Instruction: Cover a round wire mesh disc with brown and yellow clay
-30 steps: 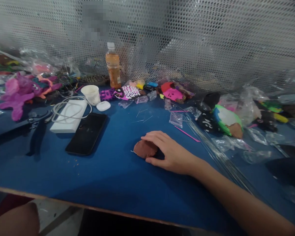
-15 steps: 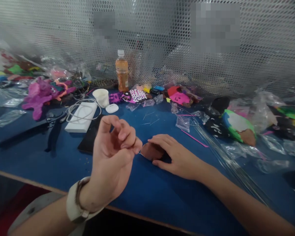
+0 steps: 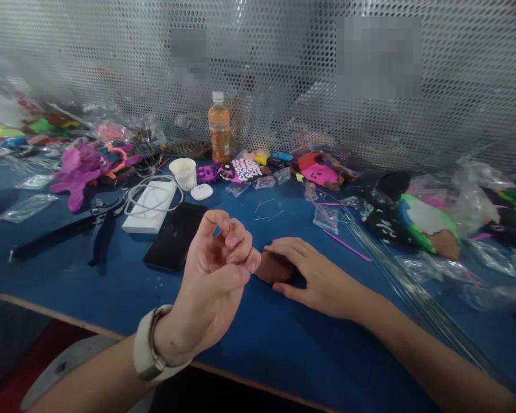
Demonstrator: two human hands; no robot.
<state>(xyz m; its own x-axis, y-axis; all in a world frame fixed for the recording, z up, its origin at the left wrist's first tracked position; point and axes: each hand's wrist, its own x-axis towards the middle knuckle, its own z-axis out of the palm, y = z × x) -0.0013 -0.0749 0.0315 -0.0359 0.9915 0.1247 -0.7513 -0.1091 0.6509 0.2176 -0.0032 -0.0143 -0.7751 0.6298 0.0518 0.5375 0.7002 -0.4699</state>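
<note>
My left hand (image 3: 217, 281) is raised over the near part of the table, palm turned inward and fingers curled. Its thumb and fingertips press together just left of a brown clay piece (image 3: 272, 268); whatever they pinch is too small or hidden to name. My right hand (image 3: 312, 275) lies low on the table with its fingers over the clay piece and its thumb along the near side. Part of the clay is hidden under that hand. Several thin wire pieces (image 3: 267, 211) lie on the blue table (image 3: 275, 344) beyond the hands.
Left of my hands are a black phone (image 3: 176, 238), a white power bank (image 3: 150, 206) with its cable, and pliers (image 3: 98, 215). A paper cup (image 3: 183, 173) and a drink bottle (image 3: 219, 129) stand farther back. Long wires (image 3: 395, 269) and clay figures (image 3: 430, 223) lie right.
The view has shifted slightly, so things sit a little farther right and more of the phone shows. Both hands keep nearly the same pose; a thin light strand near the left fingertips no longer shows.
</note>
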